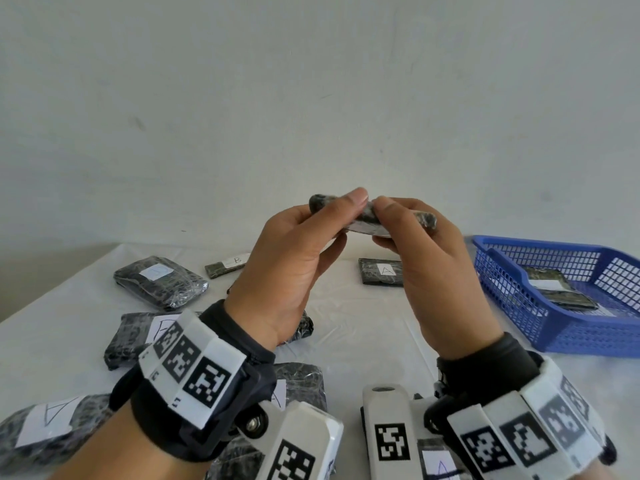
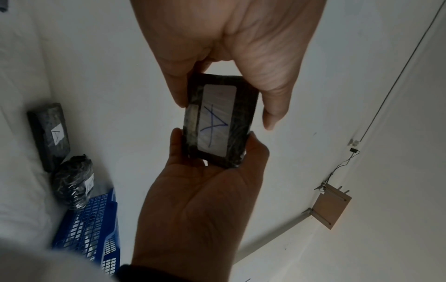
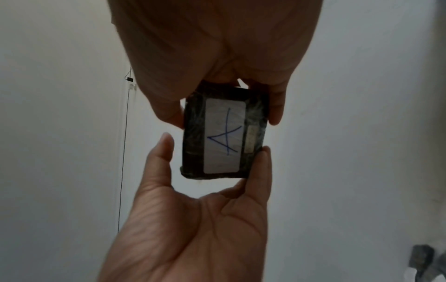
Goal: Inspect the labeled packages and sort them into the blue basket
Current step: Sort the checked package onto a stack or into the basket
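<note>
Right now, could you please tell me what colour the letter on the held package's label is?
Blue ink on a white label, clearest in the right wrist view.

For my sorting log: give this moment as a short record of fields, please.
held item: black wrapped package, lifted above the table
label: white sticker with a handwritten blue A
left hand: grips one end
right hand: grips the other end
blue basket: on the right, one package inside
loose packages: several, one marked B
</note>
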The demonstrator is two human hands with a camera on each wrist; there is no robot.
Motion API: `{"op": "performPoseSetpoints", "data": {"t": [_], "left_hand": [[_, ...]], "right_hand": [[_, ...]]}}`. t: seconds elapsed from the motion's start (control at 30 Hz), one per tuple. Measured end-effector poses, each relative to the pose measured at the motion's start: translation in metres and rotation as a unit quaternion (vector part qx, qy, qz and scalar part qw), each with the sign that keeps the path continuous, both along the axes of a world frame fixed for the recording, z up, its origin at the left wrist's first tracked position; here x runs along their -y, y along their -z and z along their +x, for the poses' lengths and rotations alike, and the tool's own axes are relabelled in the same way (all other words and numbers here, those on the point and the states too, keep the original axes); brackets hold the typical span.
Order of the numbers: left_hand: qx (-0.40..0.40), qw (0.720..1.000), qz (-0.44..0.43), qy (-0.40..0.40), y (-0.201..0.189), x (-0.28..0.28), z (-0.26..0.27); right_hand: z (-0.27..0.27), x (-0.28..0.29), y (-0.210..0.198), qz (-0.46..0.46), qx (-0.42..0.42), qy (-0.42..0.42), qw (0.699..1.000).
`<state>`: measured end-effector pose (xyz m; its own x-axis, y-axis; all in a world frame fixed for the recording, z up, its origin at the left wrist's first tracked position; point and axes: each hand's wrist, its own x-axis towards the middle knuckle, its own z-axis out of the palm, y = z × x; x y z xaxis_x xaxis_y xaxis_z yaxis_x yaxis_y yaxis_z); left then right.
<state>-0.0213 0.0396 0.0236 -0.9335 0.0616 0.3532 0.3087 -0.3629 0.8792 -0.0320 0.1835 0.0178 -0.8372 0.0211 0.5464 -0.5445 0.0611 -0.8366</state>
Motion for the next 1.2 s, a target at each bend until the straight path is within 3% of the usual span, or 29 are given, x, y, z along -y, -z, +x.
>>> {"op": "performPoseSetpoints", "data": {"t": [0.2,0.3,0.4,0.53,0.63,0.73,0.9,1.2], "left_hand": [[0.009,0.999,0.041,0.013,0.001,-0.001,0.000],[0.015,0.997,0.073,0.016,0.000,0.002,-0.003],[0.059,0.993,0.106,0.008,-0.002,0.007,-0.007],[0.067,0.997,0.006,-0.030,0.000,0.012,-0.010],[0.023,0.996,-0.087,-0.029,0.005,0.010,-0.010],[0.010,0.995,-0.093,-0.039,0.004,0.012,-0.011],[0.054,0.998,-0.009,0.018,-0.001,0.016,-0.009],[0.036,0.999,0.008,0.014,0.000,0.007,-0.005]], "right_hand": [[0.001,-0.004,-0.002,0.018,0.001,0.003,1.000],[0.002,-0.007,-0.003,0.015,0.003,-0.045,0.999],[0.001,-0.012,-0.004,0.036,-0.014,-0.052,0.998],[-0.005,-0.015,0.001,0.151,-0.069,0.086,0.982],[-0.001,-0.007,0.004,0.189,-0.087,0.103,0.973],[0.001,-0.001,0.005,0.170,-0.088,0.077,0.979],[-0.004,0.007,0.011,0.102,0.010,-0.014,0.995],[0.001,0.005,0.006,0.038,0.037,-0.046,0.998]]}}
